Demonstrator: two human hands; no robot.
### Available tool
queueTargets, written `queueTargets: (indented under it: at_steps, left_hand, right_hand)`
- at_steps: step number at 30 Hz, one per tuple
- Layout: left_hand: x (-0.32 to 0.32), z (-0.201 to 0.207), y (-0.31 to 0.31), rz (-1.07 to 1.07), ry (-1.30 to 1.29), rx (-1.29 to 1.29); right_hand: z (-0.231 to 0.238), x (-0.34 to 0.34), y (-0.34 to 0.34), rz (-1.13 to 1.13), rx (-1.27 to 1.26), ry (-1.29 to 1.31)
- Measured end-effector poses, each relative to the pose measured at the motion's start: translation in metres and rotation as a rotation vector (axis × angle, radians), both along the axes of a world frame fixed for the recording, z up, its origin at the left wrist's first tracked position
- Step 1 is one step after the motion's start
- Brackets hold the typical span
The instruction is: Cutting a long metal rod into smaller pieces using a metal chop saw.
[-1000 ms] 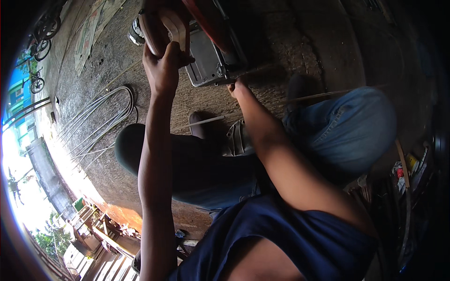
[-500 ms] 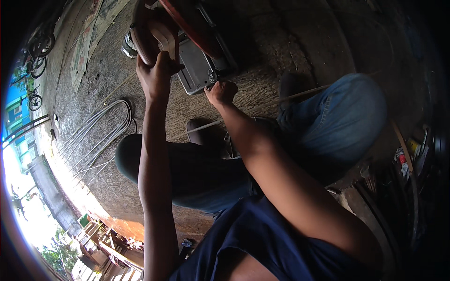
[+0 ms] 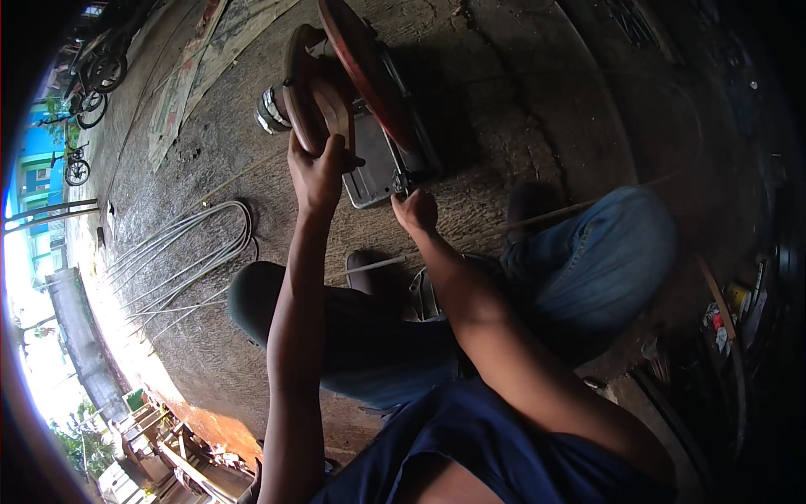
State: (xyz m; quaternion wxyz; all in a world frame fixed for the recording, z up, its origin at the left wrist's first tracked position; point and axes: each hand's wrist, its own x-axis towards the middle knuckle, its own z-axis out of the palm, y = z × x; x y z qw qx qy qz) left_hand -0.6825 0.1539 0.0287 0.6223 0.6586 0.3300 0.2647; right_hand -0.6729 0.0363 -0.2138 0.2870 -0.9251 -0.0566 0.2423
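Note:
A chop saw [image 3: 359,77] with a reddish round guard and a grey metal base [image 3: 369,178] stands on the floor ahead of me. My left hand [image 3: 317,175] is closed round its brown handle [image 3: 337,111]. At the base's near edge, my right hand [image 3: 415,210] is closed on a small dark metal part [image 3: 402,180] that looks like the clamp handle; the fingers partly hide it. A thin rod runs from there toward the guard. The silvery end of the motor [image 3: 270,111] sticks out left of the handle.
Coiled grey rods or cable [image 3: 197,244] lie on the rough floor at left. A thin pale bar [image 3: 378,266] runs across in front of my bent legs. Scraps and litter [image 3: 722,323] lie at right, wooden pieces [image 3: 180,454] at lower left. Bicycles [image 3: 92,101] stand far left.
The view has shifted, so the saw and both hands appear lower and a little further right. Both hands keep their holds on the saw.

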Motion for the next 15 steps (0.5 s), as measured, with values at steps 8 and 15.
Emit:
queueTargets:
  at_steps: [8,15]
  left_hand:
    - [-0.001,0.001,-0.001,-0.031,-0.029,-0.008]
    - [0.001,0.001,0.000,0.005,-0.011,0.017]
  right_hand:
    - [-0.009,0.029,-0.013,0.091,0.089,0.166]
    - [-0.068,0.040,-0.045,-0.473,1.074,1.328]
